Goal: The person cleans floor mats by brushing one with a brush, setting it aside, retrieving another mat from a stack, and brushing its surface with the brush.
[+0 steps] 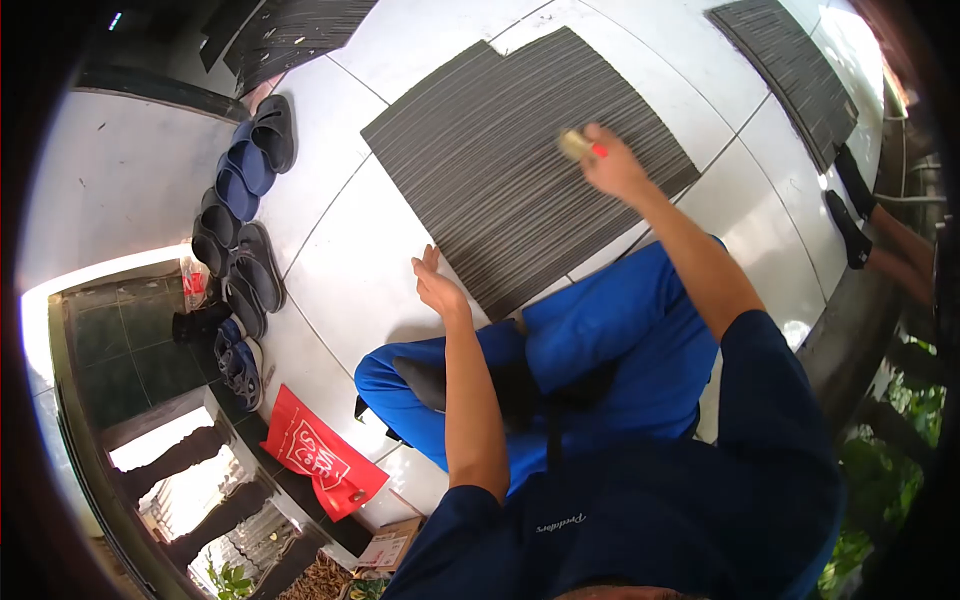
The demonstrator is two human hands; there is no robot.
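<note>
A dark grey striped carpet piece (pixel 520 170) with a notched far edge lies flat on the white tiles in front of my crossed legs. My right hand (pixel 617 172) is closed around a small blurred yellowish thing with a red part (pixel 576 145), whose kind I cannot make out. It is over the right side of the carpet piece. Beside the near left edge my left hand (pixel 440 288) is open and holds nothing, its fingers stretched out; whether it touches the carpet I cannot tell.
Another striped carpet piece (pixel 790 75) lies at the upper right, near another person's feet in black socks (pixel 850 230). Several sandals (pixel 258 265) line the left wall. A red bag (pixel 318 450) and a cardboard box (pixel 388 545) are at the lower left. More dark pieces (pixel 300 35) are at the upper left.
</note>
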